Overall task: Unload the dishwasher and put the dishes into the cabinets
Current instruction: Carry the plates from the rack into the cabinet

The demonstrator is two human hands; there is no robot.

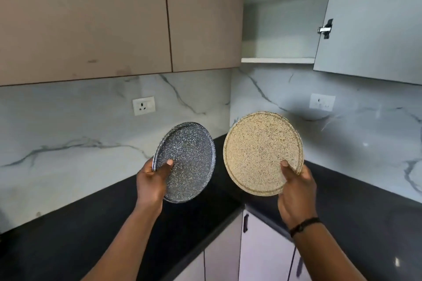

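Both plates hide the fingers behind them; open cabinet door (374, 18) cut off at right

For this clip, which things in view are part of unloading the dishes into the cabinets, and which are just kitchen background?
Part of the job:
- grey speckled plate, held in the left hand
- beige speckled plate, held in the right hand
- open cabinet, its shelves bare

Background:
- closed cabinets
- wall sockets
- black counter
- marble wall

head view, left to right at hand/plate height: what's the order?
left hand → dark blue speckled plate → beige speckled plate → right hand. Each hand grips its own plate by the lower rim, thumb on the face.
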